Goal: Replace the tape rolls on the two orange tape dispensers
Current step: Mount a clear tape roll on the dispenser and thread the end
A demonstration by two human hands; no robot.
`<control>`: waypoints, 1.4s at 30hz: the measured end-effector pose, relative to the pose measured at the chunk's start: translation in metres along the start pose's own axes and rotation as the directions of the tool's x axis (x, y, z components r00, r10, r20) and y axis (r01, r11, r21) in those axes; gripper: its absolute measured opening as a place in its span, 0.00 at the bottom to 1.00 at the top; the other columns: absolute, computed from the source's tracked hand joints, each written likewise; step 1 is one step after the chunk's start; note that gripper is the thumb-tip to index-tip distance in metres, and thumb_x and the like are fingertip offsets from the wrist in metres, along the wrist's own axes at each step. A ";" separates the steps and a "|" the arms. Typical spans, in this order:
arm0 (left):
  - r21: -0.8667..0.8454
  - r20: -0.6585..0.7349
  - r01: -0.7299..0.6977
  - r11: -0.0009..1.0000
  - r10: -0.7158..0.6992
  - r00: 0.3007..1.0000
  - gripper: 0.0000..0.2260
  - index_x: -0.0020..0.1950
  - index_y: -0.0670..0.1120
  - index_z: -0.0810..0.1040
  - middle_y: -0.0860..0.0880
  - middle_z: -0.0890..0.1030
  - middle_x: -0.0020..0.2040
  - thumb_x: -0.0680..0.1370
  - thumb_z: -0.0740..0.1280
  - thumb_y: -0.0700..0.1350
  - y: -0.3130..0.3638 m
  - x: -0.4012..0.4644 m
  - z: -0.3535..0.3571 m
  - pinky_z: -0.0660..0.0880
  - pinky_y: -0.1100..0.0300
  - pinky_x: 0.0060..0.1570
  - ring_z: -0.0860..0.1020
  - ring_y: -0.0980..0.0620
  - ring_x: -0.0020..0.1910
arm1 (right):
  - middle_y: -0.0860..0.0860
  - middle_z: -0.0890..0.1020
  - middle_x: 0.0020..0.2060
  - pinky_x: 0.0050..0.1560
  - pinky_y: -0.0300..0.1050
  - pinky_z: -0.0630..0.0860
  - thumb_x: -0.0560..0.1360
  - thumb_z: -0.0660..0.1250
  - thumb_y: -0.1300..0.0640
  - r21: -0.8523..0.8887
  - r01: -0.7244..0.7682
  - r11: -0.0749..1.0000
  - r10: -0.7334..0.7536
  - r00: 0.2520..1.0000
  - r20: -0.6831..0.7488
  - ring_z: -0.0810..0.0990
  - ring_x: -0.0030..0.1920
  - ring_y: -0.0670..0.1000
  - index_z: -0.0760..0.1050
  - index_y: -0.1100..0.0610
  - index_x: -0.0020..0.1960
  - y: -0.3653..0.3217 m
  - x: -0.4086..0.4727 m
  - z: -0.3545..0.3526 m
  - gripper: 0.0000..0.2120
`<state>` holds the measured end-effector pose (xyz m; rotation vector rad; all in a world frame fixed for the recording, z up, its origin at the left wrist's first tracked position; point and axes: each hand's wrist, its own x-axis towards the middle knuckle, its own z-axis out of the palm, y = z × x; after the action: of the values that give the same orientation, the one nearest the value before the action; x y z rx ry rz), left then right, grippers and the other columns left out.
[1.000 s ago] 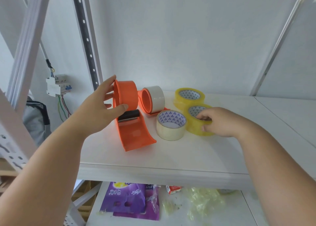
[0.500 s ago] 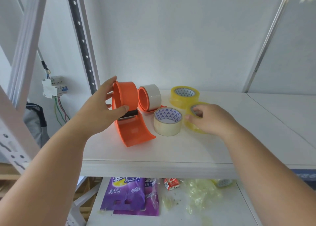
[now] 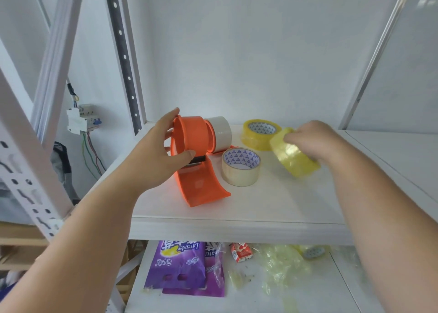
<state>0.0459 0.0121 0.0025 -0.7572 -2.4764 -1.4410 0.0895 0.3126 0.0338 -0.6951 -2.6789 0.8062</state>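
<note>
Head view: left hand [image 3: 151,161] closed around the near orange tape dispenser [image 3: 196,161] standing on the shelf [image 3: 272,206]; right hand [image 3: 312,139] holds a tilted yellow tape roll [image 3: 294,158] lifted above the shelf.

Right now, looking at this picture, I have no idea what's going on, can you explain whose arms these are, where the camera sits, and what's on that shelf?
The camera is worn on a person's head, looking down at their own two bare hands. No machine is involved. The left hand grips the near orange plastic tape dispenser standing on the white shelf. The right hand holds a yellow tape roll, tilted and lifted off the shelf. Behind is a second orange dispenser loaded with a beige tape roll. A pale clear tape roll and another yellow roll lie flat on the shelf.
</note>
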 end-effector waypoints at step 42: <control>-0.432 -0.022 0.098 0.897 -0.119 0.993 0.27 0.73 0.51 0.63 0.57 0.79 0.58 0.77 0.64 0.58 0.011 0.007 0.014 0.77 0.67 0.47 0.79 0.62 0.54 | 0.51 0.77 0.44 0.47 0.46 0.72 0.70 0.69 0.64 0.235 0.706 0.668 -0.717 0.695 -0.047 0.75 0.46 0.51 0.74 0.60 0.49 -0.065 -0.069 0.114 0.08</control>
<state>0.0471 0.0307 0.0062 -0.6483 -2.2150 -2.0613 0.0823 0.1788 -0.0288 0.4474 -2.4875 0.8730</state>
